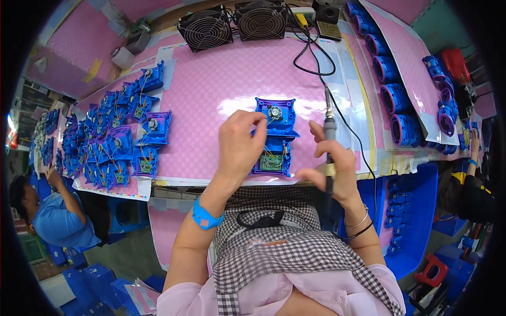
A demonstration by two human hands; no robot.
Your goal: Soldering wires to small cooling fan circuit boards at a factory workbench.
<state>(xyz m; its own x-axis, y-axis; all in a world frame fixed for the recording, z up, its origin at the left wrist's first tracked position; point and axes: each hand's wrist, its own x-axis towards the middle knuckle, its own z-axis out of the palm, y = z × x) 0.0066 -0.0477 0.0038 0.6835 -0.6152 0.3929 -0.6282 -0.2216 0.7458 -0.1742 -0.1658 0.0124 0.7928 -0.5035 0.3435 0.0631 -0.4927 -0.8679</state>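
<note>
In front of me on the pink bench lies an opened blue plastic housing. Its upper half (285, 115) carries a small round speaker (275, 112), and the lower half holds a green circuit board (271, 161). Thin wires run between the two. My left hand (240, 141) is over the housing's left side, thumb and fingertips pinched beside the speaker; whatever they hold is too small to make out. To the right of the housing, my right hand (341, 167) grips a soldering iron (330, 129) by its dark handle, the metal tip pointing away from me.
Many similar opened housings (118, 141) crowd the left. Two black fans (261, 22) stand at the back. A black cord (352, 129) trails along the right. Blue ring-shaped parts (395, 99) line the right side; a blue bin (421, 210) sits below. Co-workers sit at both sides.
</note>
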